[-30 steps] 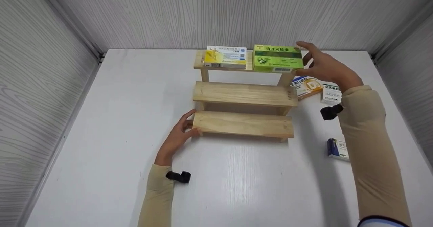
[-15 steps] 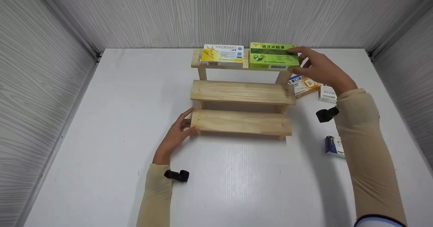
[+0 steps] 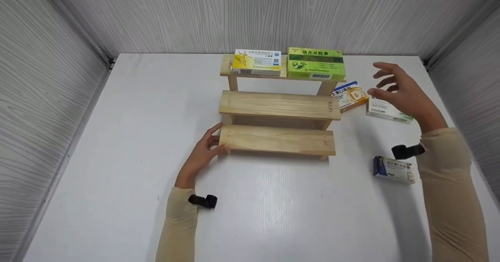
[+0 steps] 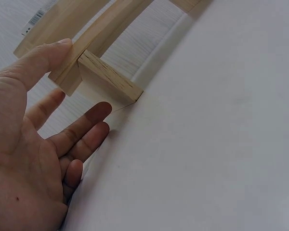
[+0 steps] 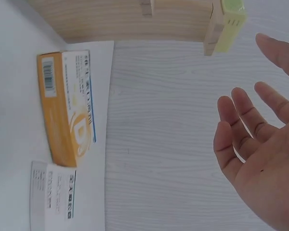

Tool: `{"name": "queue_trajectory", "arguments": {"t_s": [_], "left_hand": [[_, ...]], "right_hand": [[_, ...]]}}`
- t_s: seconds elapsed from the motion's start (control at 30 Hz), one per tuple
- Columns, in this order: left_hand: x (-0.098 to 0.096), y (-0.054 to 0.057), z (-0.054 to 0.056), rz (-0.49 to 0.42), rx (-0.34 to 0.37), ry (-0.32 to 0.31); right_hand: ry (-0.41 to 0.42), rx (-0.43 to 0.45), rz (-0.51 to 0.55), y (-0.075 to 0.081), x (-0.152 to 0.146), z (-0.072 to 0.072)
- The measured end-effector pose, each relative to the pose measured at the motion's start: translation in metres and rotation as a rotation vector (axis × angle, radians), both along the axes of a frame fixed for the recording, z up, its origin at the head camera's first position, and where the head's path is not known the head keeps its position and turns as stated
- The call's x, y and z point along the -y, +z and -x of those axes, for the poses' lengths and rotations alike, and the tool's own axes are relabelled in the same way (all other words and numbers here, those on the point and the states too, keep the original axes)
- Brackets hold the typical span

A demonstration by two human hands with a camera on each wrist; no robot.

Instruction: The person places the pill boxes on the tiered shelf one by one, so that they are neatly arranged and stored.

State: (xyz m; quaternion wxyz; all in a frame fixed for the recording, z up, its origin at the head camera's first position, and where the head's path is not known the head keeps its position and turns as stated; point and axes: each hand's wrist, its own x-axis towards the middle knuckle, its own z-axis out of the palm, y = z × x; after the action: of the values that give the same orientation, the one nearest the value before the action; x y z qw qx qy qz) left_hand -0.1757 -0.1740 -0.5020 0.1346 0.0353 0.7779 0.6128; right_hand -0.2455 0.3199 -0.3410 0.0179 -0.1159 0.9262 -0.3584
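A three-step wooden display rack [image 3: 279, 105] stands on the white table. My left hand [image 3: 200, 155] holds the left end of its lowest step; in the left wrist view the thumb [image 4: 53, 53] lies on the board and the other fingers spread beside it. On the top step sit a yellow-and-white medicine box [image 3: 257, 62] and, to its right, a green medicine box [image 3: 316, 63]. My right hand [image 3: 402, 92] hovers right of the rack, fingers loosely bent and holding nothing. Below it lie an orange-and-white vitamin D box [image 5: 62, 110] and a white medicine box [image 5: 53, 197].
A blue-and-white medicine box [image 3: 394, 170] lies on the table [image 3: 265, 207] near the right forearm. Grey wood-grain panels [image 3: 265, 16] close in the back and both sides. The rack's two lower steps carry no boxes.
My right hand has let go of the green medicine box and moved right, away from the rack. The green box stays on the top step. My left hand keeps its hold.
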Motion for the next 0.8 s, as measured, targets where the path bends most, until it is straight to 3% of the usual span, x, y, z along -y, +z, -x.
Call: {"name": "queue_trajectory", "arguments": {"t_s": [0.4, 0.57, 0.8], "left_hand": [[0.002, 0.003, -0.001, -0.007, -0.004, 0.006], [0.002, 0.002, -0.001, -0.016, -0.005, 0.008], [0.000, 0.000, -0.001, -0.018, -0.006, -0.006]], "right_hand": [[0.027, 0.015, -0.016, -0.032, -0.064, -0.049], [0.065, 0.074, -0.057, -0.043, -0.085, -0.076], [0.095, 0.157, -0.076, -0.075, -0.115, -0.113]]}}
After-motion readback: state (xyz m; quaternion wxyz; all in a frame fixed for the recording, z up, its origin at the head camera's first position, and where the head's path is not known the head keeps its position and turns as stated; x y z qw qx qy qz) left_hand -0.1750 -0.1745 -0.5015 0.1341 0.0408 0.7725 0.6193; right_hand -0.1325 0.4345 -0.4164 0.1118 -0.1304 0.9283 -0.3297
